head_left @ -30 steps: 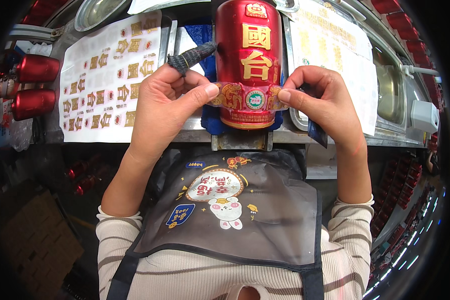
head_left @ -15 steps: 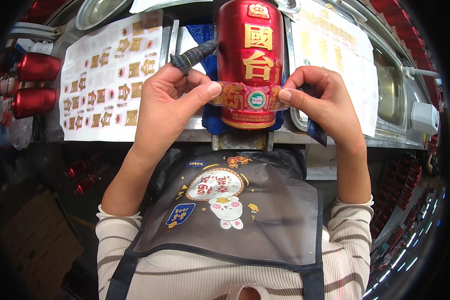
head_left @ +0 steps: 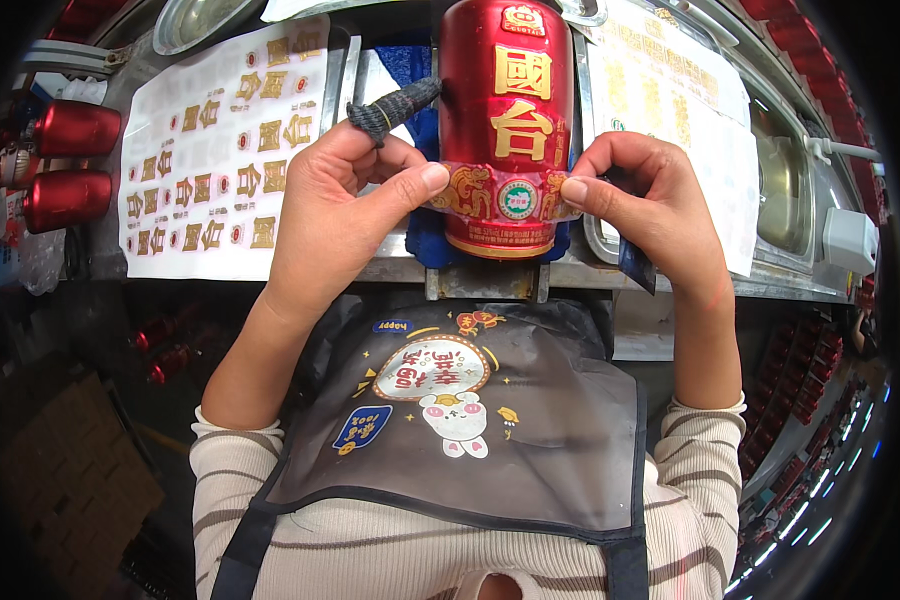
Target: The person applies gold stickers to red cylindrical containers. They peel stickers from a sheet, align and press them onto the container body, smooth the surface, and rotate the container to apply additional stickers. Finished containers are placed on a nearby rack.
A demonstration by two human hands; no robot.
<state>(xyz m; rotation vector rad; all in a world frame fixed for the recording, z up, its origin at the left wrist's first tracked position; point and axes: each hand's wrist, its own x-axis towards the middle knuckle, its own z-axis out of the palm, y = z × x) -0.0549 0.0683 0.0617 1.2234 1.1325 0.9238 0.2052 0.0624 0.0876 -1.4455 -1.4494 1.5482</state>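
Note:
A shiny red bottle [head_left: 459,110] with raised gold characters lies on a blue cloth [head_left: 422,235], its base end toward me. Across its lower part stretches a clear decal film [head_left: 482,190] with gold figures and a round green-and-white emblem. My left hand [head_left: 342,200] pinches the film's left end between thumb and forefinger; a dark knitted cover wraps one of its fingers, which reaches to the bottle's side. The film's right end is pinched by my right hand [head_left: 642,198]. A dark strip [head_left: 635,267] shows below the right hand.
White decal sheets with gold characters lie on the left [head_left: 160,120] and right [head_left: 735,170] of the bench. Two red bottles [head_left: 78,130] are at the far left. A metal basin [head_left: 785,190] and a white plastic piece [head_left: 850,238] are on the right.
The bottle appears slightly farther right in view. Both hands keep their pinch on the film, which lies about the same place on the bottle.

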